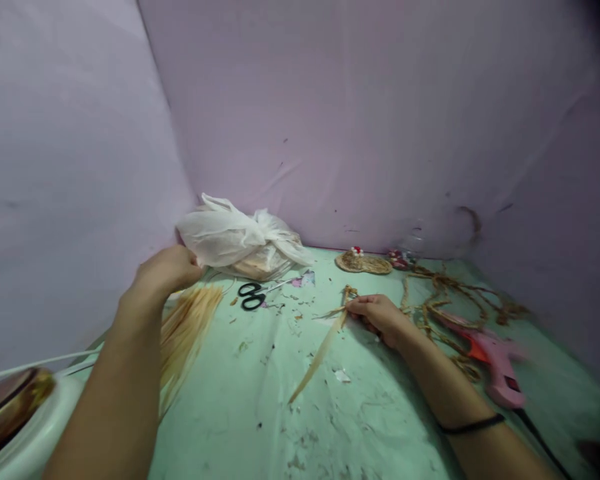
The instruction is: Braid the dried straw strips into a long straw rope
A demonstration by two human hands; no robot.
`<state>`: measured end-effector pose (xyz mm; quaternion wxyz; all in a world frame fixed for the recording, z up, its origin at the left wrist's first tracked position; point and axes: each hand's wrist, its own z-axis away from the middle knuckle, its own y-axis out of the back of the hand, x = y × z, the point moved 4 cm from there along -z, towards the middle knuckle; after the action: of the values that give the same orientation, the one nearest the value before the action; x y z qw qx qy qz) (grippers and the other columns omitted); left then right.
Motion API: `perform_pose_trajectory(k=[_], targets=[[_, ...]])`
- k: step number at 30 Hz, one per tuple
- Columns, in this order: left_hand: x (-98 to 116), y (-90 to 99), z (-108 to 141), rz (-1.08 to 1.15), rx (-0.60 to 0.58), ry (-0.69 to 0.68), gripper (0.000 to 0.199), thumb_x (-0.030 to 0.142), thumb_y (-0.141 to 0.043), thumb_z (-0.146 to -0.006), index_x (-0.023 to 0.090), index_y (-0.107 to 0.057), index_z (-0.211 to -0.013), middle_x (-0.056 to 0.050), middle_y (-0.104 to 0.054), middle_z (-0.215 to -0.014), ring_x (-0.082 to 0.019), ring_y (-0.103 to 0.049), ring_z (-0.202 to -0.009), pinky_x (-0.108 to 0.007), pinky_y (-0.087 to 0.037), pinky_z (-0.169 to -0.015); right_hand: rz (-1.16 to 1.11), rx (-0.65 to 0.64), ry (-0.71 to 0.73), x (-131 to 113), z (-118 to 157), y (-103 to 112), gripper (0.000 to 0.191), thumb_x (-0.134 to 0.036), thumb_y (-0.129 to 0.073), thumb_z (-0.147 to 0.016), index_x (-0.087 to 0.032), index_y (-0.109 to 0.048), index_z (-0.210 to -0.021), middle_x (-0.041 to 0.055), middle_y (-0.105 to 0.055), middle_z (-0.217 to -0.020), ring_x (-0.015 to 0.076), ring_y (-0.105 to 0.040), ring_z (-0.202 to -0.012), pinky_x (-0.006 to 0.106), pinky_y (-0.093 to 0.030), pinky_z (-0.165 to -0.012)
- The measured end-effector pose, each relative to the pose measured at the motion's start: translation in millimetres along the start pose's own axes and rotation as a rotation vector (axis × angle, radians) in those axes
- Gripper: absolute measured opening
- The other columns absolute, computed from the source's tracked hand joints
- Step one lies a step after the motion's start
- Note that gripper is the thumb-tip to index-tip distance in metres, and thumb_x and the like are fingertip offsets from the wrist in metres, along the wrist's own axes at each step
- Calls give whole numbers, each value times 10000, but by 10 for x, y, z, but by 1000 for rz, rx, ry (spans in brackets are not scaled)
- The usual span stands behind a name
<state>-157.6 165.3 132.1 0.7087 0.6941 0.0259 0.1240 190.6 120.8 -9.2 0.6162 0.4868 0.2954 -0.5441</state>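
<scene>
Gold-topped object, left edge; hands well apart.

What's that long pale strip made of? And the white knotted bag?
The long pale strip looks like dry plant fibre, perhaps raffia: matte, flat and straw-coloured. The white knotted bag is probably thin plastic, softly shiny, because it's creased and partly see-through.

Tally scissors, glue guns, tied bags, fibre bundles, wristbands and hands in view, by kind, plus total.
Scissors: 1
Pink glue gun: 1
White tied bag: 1
Tan fibre bundle: 1
Black wristband: 1
Hands: 2 (left hand, right hand)
Total: 7
</scene>
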Motion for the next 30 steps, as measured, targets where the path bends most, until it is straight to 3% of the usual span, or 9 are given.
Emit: perform_pose_trajectory(k=[5, 12, 18, 21, 26, 30], targets=[[-64, -134, 12, -112, -199, -13, 107, 183, -532, -509, 189, -607, -584, -45, -622, -601, -162, -548, -558, -235, -365, -544, -9, 13, -52, 49, -43, -3, 156, -250, -546, -653, -156, -511, -533, -55, -337, -334, 47, -206, -290, 225, -101, -336], [-83, -433, -133, -217, -254, 7, 113, 156, -532, -475, 163, -588, -574, -63, -612, -557, -186, -556, -529, -258, -381, -532, -39, 0, -35, 79, -59, -10, 195, -280, -542, -646, -165, -470, -506, -82, -264, -311, 36, -161, -294, 211, -86, -338], [-117, -610, -254, -214, -283, 39, 205, 187, -565, -481, 150, -600, -680, -95, -638, -683, -219, -587, -627, -286, -407, -575, -51, -5, -44, 78, -51, -6, 176, -273, -561, -638, -155, -491, -528, -81, -286, -312, 36, -184, -293, 207, -91, -338], [-131, -595, -264, -218, -274, 54, 194, 141, -527, -480, 148, -599, -660, -99, -632, -650, -213, -584, -611, -278, -401, -562, -41, 13, -43, 41, -22, -5, 178, -255, -558, -644, -153, -486, -517, -78, -293, -314, 35, -188, -292, 206, -97, -338], [-125, -405, -207, -145, -167, 23, 125, 189, -509, -512, 169, -596, -600, -53, -594, -576, -174, -550, -550, -247, -378, -513, -30, -5, -43, 28, -30, -14, 158, -243, -553, -652, -148, -506, -534, -70, -330, -325, 39, -212, -291, 206, -112, -334], [146, -481, -72, 65, -366, -196, 137, 180, -505, -498, 151, -605, -587, -5, -523, -493, -119, -484, -485, -210, -355, -477, -11, 14, -26, 26, -29, 4, 170, -229, -552, -649, -147, -495, -512, -75, -307, -311, 39, -212, -286, 203, -112, -327]])
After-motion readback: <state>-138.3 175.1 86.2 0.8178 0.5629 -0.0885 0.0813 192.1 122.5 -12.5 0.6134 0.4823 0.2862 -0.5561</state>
